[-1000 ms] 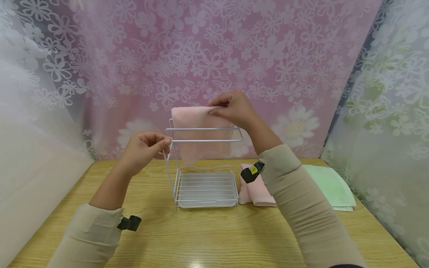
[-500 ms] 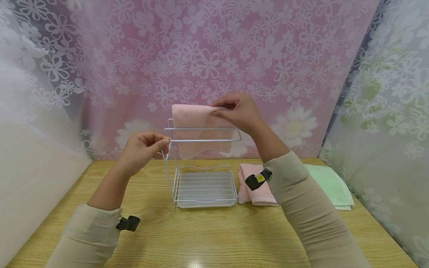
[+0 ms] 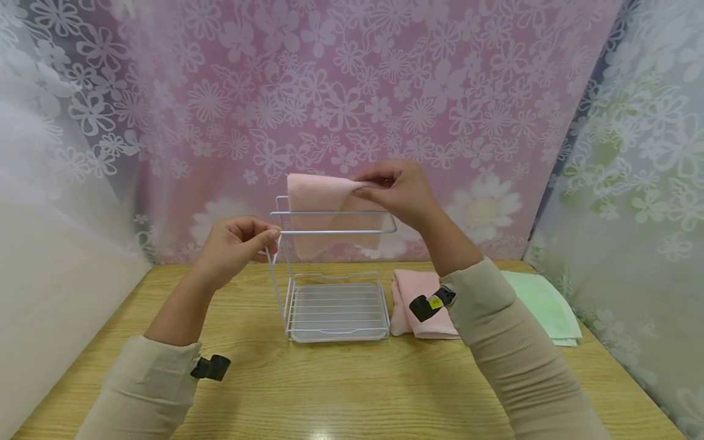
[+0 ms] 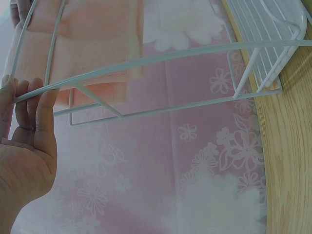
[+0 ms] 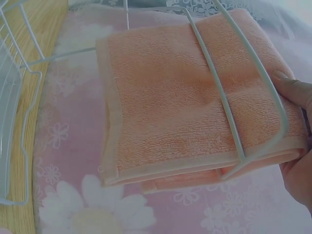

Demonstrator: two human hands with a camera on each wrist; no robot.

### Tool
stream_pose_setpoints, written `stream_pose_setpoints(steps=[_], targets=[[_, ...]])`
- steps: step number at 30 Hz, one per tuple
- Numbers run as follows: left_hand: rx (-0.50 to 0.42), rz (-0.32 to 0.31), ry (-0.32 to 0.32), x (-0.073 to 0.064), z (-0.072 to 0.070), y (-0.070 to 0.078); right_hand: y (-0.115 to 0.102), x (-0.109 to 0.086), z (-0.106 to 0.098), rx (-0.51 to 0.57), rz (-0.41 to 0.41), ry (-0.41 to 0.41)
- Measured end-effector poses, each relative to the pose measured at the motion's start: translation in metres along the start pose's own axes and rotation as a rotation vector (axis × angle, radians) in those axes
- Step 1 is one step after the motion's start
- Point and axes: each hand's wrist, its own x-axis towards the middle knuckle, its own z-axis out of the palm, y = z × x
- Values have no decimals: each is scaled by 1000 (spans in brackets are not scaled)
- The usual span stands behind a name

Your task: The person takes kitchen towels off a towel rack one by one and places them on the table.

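Note:
A white wire rack (image 3: 341, 231) stands on the table, its upper bars level with both hands. My left hand (image 3: 233, 250) pinches the rack's upper left corner between thumb and fingers, as the left wrist view also shows. Up at the right, my right hand (image 3: 401, 189) grips the top edge of a folded pink towel (image 3: 319, 194), thumb in front. The towel hangs behind the front bars; in the right wrist view, the bars cross the face of the towel (image 5: 156, 97). Its lower edge hangs free above the rack's base. Whether it touches the rearmost bar cannot be told.
A pale tray (image 3: 338, 311) lies under the wires of the rack's base. Beside it on the table are another folded pink towel (image 3: 415, 282) and a green towel (image 3: 541, 305), both partly behind my right arm. A floral curtain (image 3: 352, 91) hangs behind the table (image 3: 330, 391).
My right hand has shifted a little right and down, drawing the towel slightly rightward, and the towel's lower edge hangs higher than before. My left hand has kept its place on the rack.

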Motion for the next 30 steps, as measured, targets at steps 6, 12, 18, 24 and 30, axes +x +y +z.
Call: stream_pose_setpoints(steps=[6,12,18,24,30], targets=[[-6,4,-2,0,0,0,0,-6,-2,17,-32,21],[-10,10,-4,0,1,-1,-2,-11,-4,19,-53,36],[-18,10,-6,0,1,0,-2,-15,-6,32,-83,42],[-15,11,-7,0,1,0,-2,-20,-9,84,-128,59],[-8,16,-8,0,1,0,-1,-24,-13,124,-178,75]])
